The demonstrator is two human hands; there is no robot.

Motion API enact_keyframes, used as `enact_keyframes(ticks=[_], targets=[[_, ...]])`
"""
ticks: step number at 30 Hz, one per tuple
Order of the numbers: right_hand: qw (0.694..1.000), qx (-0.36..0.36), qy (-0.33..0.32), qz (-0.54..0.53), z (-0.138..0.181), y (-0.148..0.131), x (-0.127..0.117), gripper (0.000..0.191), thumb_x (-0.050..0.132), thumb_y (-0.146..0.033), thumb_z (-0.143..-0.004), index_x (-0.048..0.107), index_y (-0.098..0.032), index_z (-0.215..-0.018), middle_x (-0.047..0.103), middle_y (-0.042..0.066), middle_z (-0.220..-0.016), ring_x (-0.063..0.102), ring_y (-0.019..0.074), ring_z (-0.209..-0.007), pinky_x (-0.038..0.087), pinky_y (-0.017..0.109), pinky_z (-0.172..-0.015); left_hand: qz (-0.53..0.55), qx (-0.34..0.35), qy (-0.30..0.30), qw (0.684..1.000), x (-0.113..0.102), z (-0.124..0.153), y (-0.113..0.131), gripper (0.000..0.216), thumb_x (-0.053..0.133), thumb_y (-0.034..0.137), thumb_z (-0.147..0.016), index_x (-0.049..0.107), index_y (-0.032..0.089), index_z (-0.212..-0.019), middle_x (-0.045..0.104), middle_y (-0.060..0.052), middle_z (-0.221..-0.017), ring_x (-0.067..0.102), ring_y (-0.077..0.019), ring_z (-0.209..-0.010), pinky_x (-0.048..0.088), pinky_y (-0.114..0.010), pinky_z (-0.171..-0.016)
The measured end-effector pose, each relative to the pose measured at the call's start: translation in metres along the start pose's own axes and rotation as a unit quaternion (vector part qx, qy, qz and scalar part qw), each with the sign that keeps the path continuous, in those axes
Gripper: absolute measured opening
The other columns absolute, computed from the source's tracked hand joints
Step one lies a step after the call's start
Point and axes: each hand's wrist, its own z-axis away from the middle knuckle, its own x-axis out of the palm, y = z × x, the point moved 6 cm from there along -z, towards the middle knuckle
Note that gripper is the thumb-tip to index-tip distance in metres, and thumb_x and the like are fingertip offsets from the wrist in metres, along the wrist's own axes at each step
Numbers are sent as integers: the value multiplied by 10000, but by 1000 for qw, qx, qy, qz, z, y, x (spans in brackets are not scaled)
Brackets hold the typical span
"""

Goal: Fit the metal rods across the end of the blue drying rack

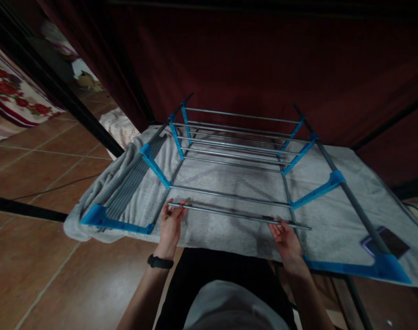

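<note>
A drying rack [236,151] with grey metal rods and blue plastic brackets lies on a grey towel [332,220] spread over a table. I hold one loose grey rod [229,213] level at the rack's near side. My left hand [170,224], with a black band on the wrist, pinches the rod's left end. My right hand [287,239] grips the rod near its right end, palm turned up. A folded wing of rods [126,192] with a blue end piece [107,220] lies at the left.
A dark phone [387,242] lies on the towel at the right, by a blue corner bracket [384,268]. A dark red curtain [264,59] hangs behind the table. Brown tiled floor [40,256] spreads to the left, with a flowered cloth [13,96] beyond.
</note>
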Motion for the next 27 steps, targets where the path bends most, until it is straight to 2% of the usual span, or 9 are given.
enact_keyframes(ticks=[4,9,13,17,24,27], targets=[[1000,-4,-21,8,3,-2,4,139,775,-228,-734,671,-239,-825,737,-22,-794,734,147,-770,644,296,-796,26,-11,-11,1000,1,-3,-2,498,891,179,-652,602,215,-1057,755,-9,-879,745,-189,-901,572,-357,-899],[999,22,-30,-4,7,-1,10,94,723,-203,-756,675,-226,-834,756,11,-839,746,164,-813,651,309,-805,23,-19,-11,999,-2,-8,-4,407,929,195,-613,677,169,-932,739,-9,-829,735,-168,-880,578,-259,-782],[999,14,-31,7,7,1,11,83,714,-204,-776,674,-224,-845,760,24,-862,748,161,-828,646,289,-819,12,-26,-6,1000,-2,-7,-7,368,936,213,-615,695,166,-889,750,-15,-857,718,-131,-809,566,-222,-724],[999,11,-32,7,5,4,11,93,727,-207,-772,675,-223,-847,760,14,-848,747,161,-809,649,297,-808,-1,-56,-19,998,9,1,-16,362,927,200,-629,698,161,-906,760,-29,-873,712,-125,-775,559,-221,-709],[999,11,-38,20,3,10,12,112,747,-236,-767,671,-231,-848,760,13,-838,752,167,-793,649,285,-790,-10,-102,-38,994,30,16,-38,308,899,183,-664,692,157,-890,750,-38,-840,738,-172,-863,552,-237,-717],[999,14,-34,17,4,13,12,104,738,-233,-773,668,-234,-849,754,12,-821,751,169,-798,650,286,-781,-14,-118,-44,992,34,18,-46,311,910,191,-642,683,147,-849,749,-45,-840,729,-154,-813,547,-234,-716]])
